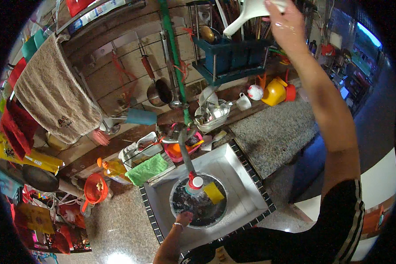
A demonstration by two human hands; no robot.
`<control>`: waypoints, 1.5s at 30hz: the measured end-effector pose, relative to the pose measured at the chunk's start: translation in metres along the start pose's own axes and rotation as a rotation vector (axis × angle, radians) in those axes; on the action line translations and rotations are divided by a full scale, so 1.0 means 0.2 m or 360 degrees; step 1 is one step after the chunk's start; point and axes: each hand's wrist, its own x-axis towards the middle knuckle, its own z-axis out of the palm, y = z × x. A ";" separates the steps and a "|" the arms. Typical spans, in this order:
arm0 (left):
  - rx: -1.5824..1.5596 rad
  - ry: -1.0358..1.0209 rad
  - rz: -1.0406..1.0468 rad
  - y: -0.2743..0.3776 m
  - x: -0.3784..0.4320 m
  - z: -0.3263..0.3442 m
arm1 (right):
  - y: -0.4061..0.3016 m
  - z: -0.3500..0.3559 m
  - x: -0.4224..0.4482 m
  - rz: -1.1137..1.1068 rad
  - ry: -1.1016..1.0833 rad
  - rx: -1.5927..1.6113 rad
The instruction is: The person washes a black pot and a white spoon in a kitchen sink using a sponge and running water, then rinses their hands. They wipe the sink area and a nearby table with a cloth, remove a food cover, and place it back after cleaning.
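Note:
My right hand (287, 28), wet and raised at the top, grips a white spoon-like utensil (239, 23) with a broad head, beside the blue utensil rack (232, 52) on the wall. Low in the picture, my left hand (184, 218) is at the near rim of a round metal basin (225, 211) in the sink; its fingertips are hard to make out, and I cannot tell whether they hold anything. Dark, sudsy water (201, 211) fills the basin, and a yellow sponge (214, 193) floats there. The faucet (185, 153) with its red and white nozzle reaches over the basin.
A green cloth (147, 169) hangs over a rack behind the sink (247, 204). Right of the faucet stand a white basket (211, 123), a white mug (243, 102) and a yellow container (274, 92). An orange strainer (95, 189) sits left; a towel (54, 89) hangs above.

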 end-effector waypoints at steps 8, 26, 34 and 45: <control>0.0585 0.0193 -0.0144 0.07 -0.29 0.02 | 0.03 0.32 -0.10 0.0030 -0.0723 -0.1095; 0.0365 0.0369 -0.0077 -0.56 -0.13 0.04 | -0.36 0.84 -1.60 0.0036 -0.1426 0.0366; 0.0272 0.0695 0.0043 -0.35 -0.29 0.10 | -0.20 0.78 -2.08 0.0432 -0.1052 0.0419; -0.0147 0.0552 -0.0071 -0.19 -0.34 0.18 | -0.36 0.60 -3.70 0.0860 -0.2574 -0.0491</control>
